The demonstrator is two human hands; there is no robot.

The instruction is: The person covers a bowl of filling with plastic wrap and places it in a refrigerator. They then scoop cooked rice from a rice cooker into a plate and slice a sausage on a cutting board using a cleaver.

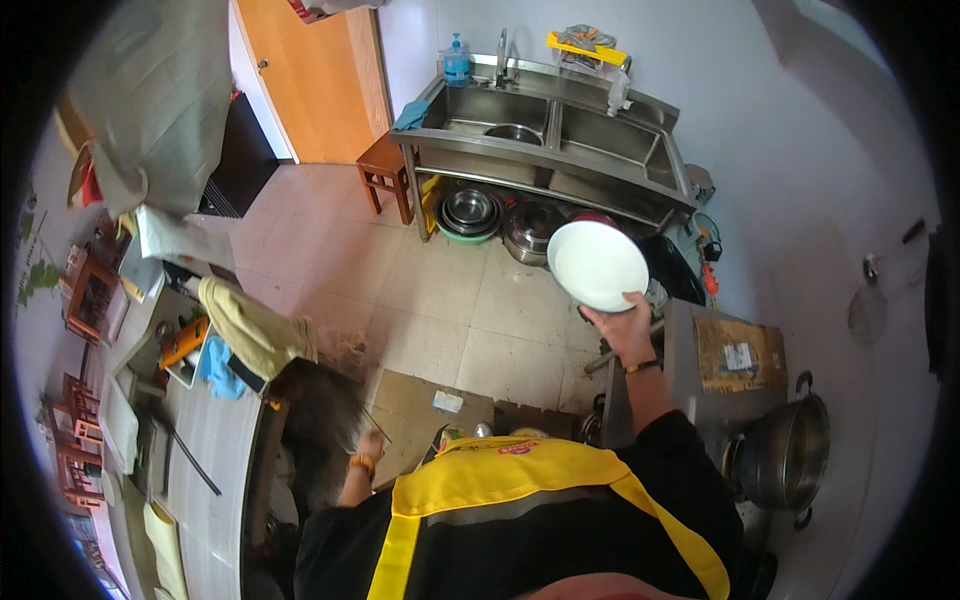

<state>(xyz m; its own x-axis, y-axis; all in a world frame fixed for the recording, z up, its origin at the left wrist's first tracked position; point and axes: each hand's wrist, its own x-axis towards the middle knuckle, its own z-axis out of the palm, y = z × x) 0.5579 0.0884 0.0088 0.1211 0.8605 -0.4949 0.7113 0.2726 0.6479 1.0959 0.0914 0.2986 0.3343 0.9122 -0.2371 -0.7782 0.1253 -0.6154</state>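
Note:
My right hand [628,328] grips the lower rim of a round white dish [598,264], a bowl or deep plate. The dish is held up in front of the double sink, and its white inside shows no food. My left hand [367,444] is low, beside the counter on the left. A thin dark line, perhaps a stick or a wire, crosses near its fingers; whether they hold it is unclear. Below that hand, a flattened cardboard sheet [409,405] lies on the floor. A yellow apron [517,469] covers my chest.
Ahead stands a stainless steel double sink [553,127], with stacked metal basins [469,208] and a lidded pot [534,229] beneath it. A wooden stool [381,169] is at its left. On the right are a large wok-like pot [787,450] and cardboard [739,354]. A counter [214,450] runs along my left.

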